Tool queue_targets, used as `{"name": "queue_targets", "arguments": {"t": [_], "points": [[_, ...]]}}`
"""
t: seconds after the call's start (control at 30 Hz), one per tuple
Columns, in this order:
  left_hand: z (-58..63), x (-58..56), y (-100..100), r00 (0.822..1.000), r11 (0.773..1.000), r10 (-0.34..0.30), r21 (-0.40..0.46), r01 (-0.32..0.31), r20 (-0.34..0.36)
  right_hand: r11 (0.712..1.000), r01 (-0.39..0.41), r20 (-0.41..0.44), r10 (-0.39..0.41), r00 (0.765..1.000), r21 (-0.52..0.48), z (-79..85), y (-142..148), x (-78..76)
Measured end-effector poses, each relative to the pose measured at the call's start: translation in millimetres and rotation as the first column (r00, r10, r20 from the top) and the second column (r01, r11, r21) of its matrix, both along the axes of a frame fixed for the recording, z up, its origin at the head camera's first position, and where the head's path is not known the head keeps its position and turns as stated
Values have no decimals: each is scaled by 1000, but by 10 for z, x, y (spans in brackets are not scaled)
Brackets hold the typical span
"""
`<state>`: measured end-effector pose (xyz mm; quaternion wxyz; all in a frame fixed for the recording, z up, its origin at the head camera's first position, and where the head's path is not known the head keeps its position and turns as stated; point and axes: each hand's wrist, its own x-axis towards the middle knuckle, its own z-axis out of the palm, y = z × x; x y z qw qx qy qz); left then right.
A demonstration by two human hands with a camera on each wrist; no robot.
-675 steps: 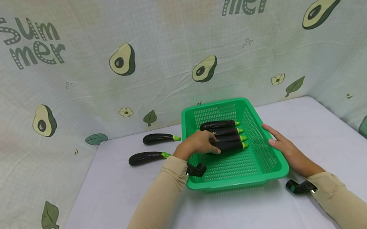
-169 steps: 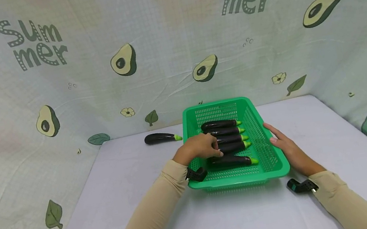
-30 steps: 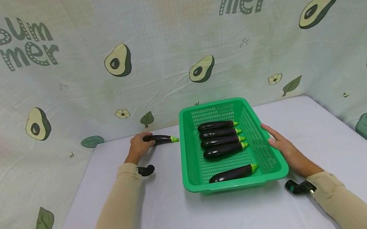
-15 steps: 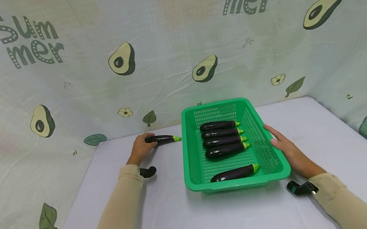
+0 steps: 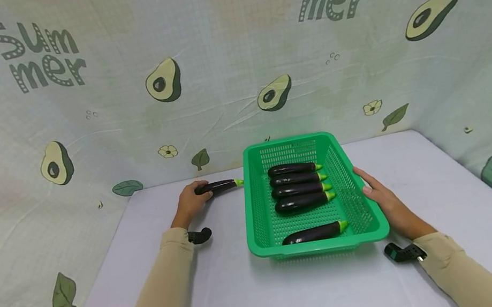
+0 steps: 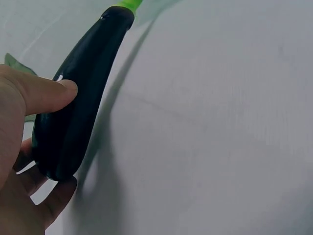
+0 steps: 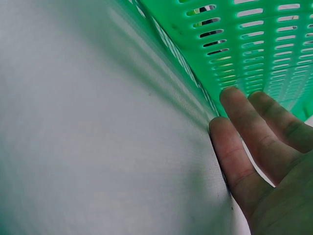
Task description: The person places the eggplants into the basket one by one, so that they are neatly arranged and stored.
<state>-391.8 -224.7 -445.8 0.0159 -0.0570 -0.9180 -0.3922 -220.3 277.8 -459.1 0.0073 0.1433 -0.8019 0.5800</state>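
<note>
My left hand [image 5: 191, 201] grips the blunt end of a dark purple eggplant [image 5: 222, 185] left of the green basket [image 5: 249, 218]. In the left wrist view, the thumb presses on top of this eggplant [image 6: 80, 98], with other fingers around its lower end. Its green stem points at the basket's left rim. My right hand [image 5: 387, 200] rests against the basket's right side; in the right wrist view, its straight fingers [image 7: 239, 161] touch the slotted outer wall. Inside the basket, several eggplants [image 5: 298, 190] lie in a row, stems right. Another eggplant [image 5: 313, 233] lies apart near the front wall.
The basket stands on a white-covered table [image 5: 328, 292]. A patterned cloth [image 5: 206, 35] hangs behind the table and along both sides. Black straps [image 5: 404, 252] sit on both wrists.
Earlier, two eggplants lay outside; one of them is now at the basket's front. My left hand left the basket, took the last outside eggplant and slightly raised its stem end. My right hand stayed.
</note>
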Motion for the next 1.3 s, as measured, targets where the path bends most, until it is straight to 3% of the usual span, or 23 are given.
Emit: {"name": "queue_targets", "arguments": {"t": [0.47,0.8,1.13,1.3], "points": [[15,189,106,996,988,50,151,-40,-67,1000,13,-6,-13,1000,24,19,-9,-2],[74,315,188,993,958,114,268,-100,-35,1000,17,1,-17,1000,23,8,-10,10],[17,396,232,986,945,161,294,-142,-44,1000,14,-1,-14,1000,26,4,-22,31],[7,422,232,986,942,156,307,-132,-54,1000,12,-7,-12,1000,21,10,-16,33]]}}
